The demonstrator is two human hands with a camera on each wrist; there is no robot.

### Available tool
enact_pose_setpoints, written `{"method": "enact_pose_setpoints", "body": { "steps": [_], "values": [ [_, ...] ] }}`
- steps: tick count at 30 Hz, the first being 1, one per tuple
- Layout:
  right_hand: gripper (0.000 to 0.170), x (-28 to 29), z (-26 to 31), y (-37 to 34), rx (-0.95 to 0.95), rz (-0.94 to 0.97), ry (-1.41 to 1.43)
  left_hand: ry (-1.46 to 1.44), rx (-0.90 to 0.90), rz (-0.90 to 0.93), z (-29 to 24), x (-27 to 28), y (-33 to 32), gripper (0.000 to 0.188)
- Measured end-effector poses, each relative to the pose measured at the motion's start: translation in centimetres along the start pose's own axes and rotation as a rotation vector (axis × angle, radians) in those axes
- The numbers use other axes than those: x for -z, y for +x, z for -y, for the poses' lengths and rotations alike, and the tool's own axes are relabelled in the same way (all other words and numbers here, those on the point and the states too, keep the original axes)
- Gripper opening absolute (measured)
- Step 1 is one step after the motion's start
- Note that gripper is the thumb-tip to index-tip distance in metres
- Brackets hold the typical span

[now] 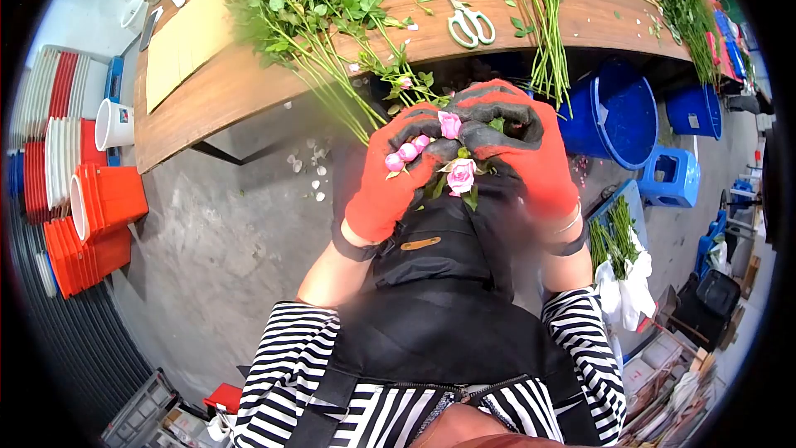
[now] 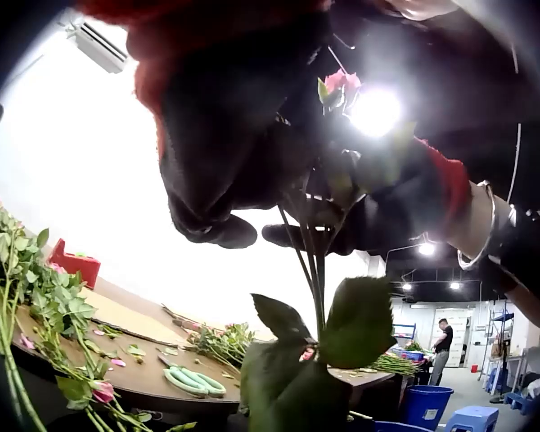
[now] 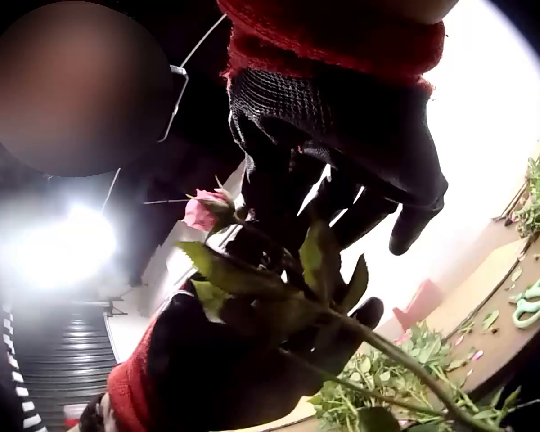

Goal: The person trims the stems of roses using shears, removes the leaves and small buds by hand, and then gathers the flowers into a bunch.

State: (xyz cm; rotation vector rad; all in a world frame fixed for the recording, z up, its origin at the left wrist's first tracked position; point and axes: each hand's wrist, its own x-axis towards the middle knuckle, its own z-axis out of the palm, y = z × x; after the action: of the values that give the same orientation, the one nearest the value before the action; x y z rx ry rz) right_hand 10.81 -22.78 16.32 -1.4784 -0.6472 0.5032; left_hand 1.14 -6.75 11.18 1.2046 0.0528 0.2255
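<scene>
Both hands wear red gloves with black palms and meet in front of the apron. My left hand [image 1: 385,178] grips a sprig of pink spray roses, its stems [image 2: 317,270] running between the two hands in the left wrist view. Several small blooms show by its fingers, among them an open pink rose [image 1: 461,176] and round buds [image 1: 407,152]. My right hand [image 1: 526,145] has its fingers curled inward, with thumb and forefinger pinching at the sprig beside an upper rose [image 1: 449,124]. Green leaves [image 3: 243,279] of the sprig cover part of the fingers in the right wrist view.
Ahead, a wooden table [image 1: 274,99] bears leafy rose stems [image 1: 315,0], scissors with pale green handles [image 1: 471,26] and a stem bundle [image 1: 547,25]. Blue buckets [image 1: 613,112] and a blue stool [image 1: 668,176] stand right; orange bins [image 1: 108,195] are left. Petals dot the floor.
</scene>
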Motion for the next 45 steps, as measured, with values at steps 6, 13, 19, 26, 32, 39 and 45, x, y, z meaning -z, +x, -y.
{"method": "enact_pose_setpoints", "body": {
  "steps": [6,13,19,26,32,39,45],
  "values": [
    [0.026,-0.4,-0.4,-0.4,0.069,-0.086,-0.129,0.034,-0.013,0.007,0.9,0.3,0.2,0.029],
    [0.022,-0.7,-1.8,-0.2,-0.195,-0.155,0.15,0.139,-0.094,0.093,0.4,0.4,0.5,0.029],
    [0.03,3.0,-1.9,0.2,-0.105,-0.205,-0.277,0.473,-0.162,0.069,-0.8,0.1,0.0,0.033],
    [0.039,3.3,5.7,0.6,0.32,0.283,-1.038,0.578,-0.199,0.166,-1.2,-1.2,0.3,0.034],
    [0.04,4.4,5.6,1.9,-0.287,0.362,-0.66,0.73,-0.384,0.251,-1.2,-1.9,0.1,0.039],
    [0.029,4.6,-0.4,1.6,-0.093,0.039,-0.279,0.524,-0.324,0.113,-1.0,-1.1,0.2,0.033],
    [0.029,1.6,1.1,-0.3,0.046,0.026,-0.408,0.515,-0.287,-0.075,-0.4,-1.0,0.1,0.032]
  ]
}}
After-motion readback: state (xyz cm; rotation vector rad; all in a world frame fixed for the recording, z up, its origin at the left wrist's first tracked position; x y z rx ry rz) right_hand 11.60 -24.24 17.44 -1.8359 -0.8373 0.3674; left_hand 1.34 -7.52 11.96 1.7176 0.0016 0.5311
